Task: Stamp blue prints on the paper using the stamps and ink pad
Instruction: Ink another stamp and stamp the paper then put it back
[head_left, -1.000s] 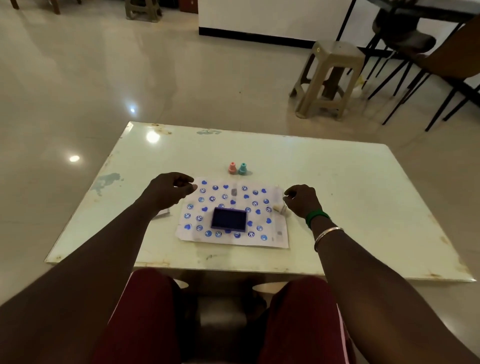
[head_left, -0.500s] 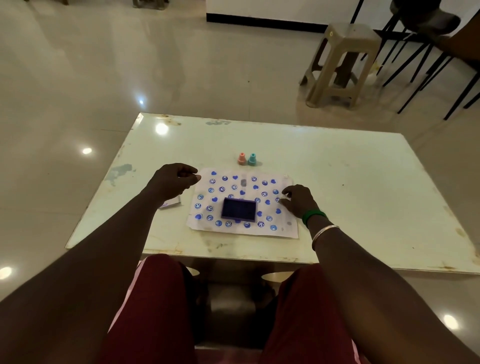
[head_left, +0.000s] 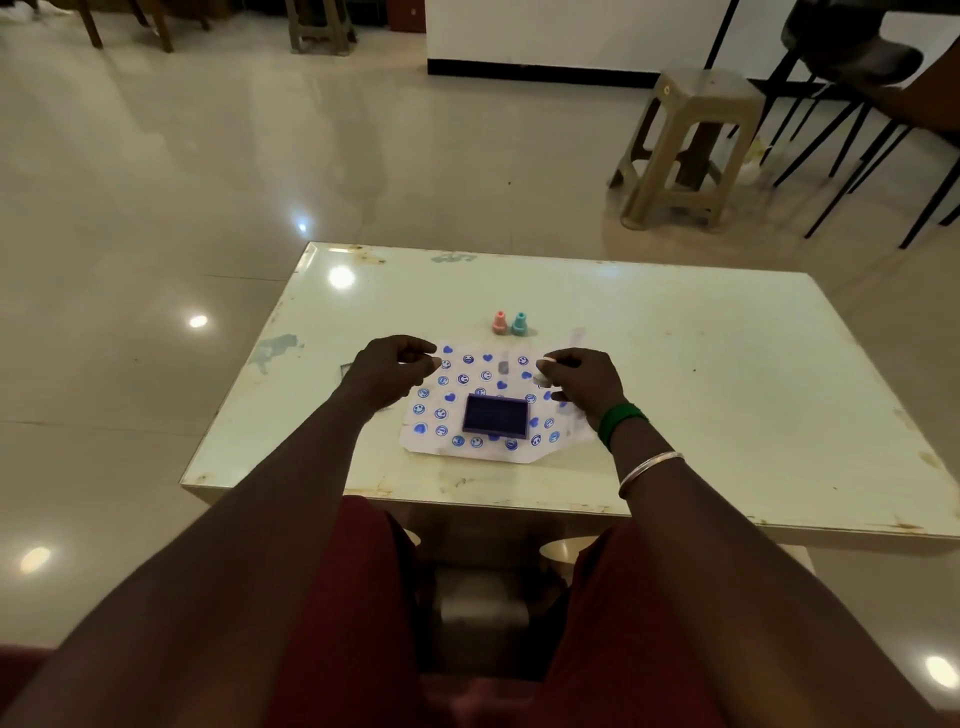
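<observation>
Floor (head_left: 208, 156): glossy tiles surround our desk (head_left: 701, 395); a stool (head_left: 691, 150) and chair legs stand in the upper right of the frame, well apart from the work.
Paper (head_left: 498, 453): lies mid-desk near the front edge, crowded with blue hearts and faces; we judge the task far along.
Ink pad (head_left: 495, 414): sits on the paper's lower middle, between our hands, so either can reach it.
Spare stamps: pink stamp (head_left: 500, 323) and teal stamp (head_left: 518, 323) stand upright, side by side, just beyond the paper's top edge, out of the way.
Left hand (head_left: 389, 374): over the paper's upper left corner, fingers curled, thumb to forefinger; whether they pinch anything we cannot tell.
Right hand (head_left: 584, 382): at the paper's upper right, fingers gripping a pale stamp (head_left: 548, 359).
Open room: bare desk runs wide to the right; unprinted paper is mostly the lower margin.
</observation>
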